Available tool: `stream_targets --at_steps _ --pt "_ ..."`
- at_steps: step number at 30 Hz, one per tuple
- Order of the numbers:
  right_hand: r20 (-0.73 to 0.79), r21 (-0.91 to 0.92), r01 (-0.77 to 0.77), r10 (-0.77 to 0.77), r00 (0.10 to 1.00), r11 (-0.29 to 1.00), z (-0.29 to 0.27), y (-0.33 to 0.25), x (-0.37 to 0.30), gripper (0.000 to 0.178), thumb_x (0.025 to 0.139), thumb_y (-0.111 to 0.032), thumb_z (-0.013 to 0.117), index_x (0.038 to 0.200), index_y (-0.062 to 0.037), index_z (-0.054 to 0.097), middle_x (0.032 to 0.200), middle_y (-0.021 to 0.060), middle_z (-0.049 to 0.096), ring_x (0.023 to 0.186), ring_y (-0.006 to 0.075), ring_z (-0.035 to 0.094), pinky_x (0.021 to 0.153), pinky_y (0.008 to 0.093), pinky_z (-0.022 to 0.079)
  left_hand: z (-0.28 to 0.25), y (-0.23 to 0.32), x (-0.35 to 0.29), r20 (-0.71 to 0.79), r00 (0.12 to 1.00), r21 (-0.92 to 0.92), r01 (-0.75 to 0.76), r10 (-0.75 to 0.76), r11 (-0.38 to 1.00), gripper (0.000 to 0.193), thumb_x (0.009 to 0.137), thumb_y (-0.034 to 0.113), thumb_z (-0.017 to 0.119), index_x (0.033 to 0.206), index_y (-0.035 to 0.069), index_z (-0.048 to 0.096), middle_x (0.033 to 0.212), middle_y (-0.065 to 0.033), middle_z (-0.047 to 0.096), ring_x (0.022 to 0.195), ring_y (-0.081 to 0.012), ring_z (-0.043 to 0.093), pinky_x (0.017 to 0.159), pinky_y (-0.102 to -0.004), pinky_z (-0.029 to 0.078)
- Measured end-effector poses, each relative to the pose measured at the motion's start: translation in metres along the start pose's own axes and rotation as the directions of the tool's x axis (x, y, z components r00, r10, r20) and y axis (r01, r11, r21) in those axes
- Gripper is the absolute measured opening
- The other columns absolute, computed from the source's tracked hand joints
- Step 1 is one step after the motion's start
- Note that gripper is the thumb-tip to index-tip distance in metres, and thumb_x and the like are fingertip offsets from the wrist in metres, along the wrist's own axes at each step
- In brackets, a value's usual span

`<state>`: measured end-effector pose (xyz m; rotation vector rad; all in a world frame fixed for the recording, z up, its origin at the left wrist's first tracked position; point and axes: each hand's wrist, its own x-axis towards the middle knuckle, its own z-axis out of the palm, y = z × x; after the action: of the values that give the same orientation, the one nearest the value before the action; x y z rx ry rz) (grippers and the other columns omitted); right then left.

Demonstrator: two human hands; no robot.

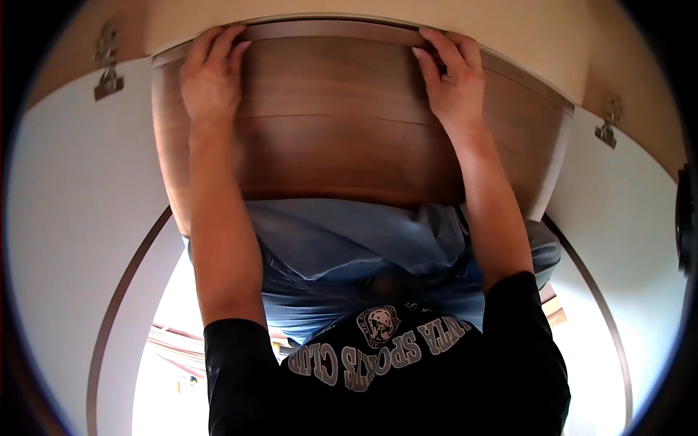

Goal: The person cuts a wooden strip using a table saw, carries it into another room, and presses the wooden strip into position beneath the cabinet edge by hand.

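Observation:
A wide brown wood-grain board (327,87) spans the space in front of me, with a narrow strip (327,30) along its far edge. My left hand (211,76) is closed over the left part of that edge, fingers bent forward and thumb on the near side. Toward the right part of the same edge, my right hand (456,83) grips in a like way. The fingertips of both hands are partly hidden at the edge. Near its close end, the board meets the lap of my jeans (349,232).
White door panels flank me, a left door (65,189) and a right door (618,211), both standing outward. A metal hinge (107,80) joins the left one to the beige cabinet (538,47); another hinge (607,132) is on the right. Pinkish strips (174,345) lie behind, lower left.

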<state>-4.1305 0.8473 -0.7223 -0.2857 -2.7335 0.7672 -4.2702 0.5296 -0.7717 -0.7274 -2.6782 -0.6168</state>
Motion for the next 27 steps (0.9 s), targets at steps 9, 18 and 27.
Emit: stream_targets --at_steps 9,18,27 --pt "0.03 0.188 -0.41 0.412 0.91 0.892 -0.017 0.005 0.006 0.023 0.091 -0.026 0.071 0.1 -0.0055 0.073 0.088 0.0167 0.074 0.077 0.033 0.072 0.071 0.0408 0.058 -0.002 0.012 0.013 0.05 0.998 0.028 0.028 -0.029 0.999 0.023 0.089 0.017 0.076 0.111 0.016 0.076 0.114 -0.0078 0.07 0.103 -0.0273 0.068 0.087 -0.038 0.056" --pt "0.325 0.239 -0.672 0.595 0.735 0.701 -0.022 -0.022 0.031 0.032 0.09 -0.034 0.072 0.095 -0.0024 0.074 0.076 0.0185 0.072 0.071 0.0346 0.071 0.071 0.0414 0.058 -0.013 0.01 0.011 0.056 0.997 0.019 0.042 -0.043 0.999 0.021 0.089 0.008 0.075 0.11 0.008 0.074 0.114 -0.0103 0.068 0.102 -0.0287 0.068 0.086 -0.0391 0.057" --pt "0.364 0.395 -0.719 0.622 0.694 0.572 -0.016 -0.02 0.034 0.028 0.089 -0.029 0.073 0.088 -0.0003 0.074 0.069 0.0134 0.071 0.061 0.0246 0.069 0.063 0.0369 0.056 -0.025 0.009 0.024 0.039 0.995 0.057 -0.091 0.089 0.994 0.021 0.088 0.005 0.074 0.109 0.005 0.072 0.111 -0.0135 0.069 0.097 -0.0307 0.069 0.083 -0.0384 0.057"
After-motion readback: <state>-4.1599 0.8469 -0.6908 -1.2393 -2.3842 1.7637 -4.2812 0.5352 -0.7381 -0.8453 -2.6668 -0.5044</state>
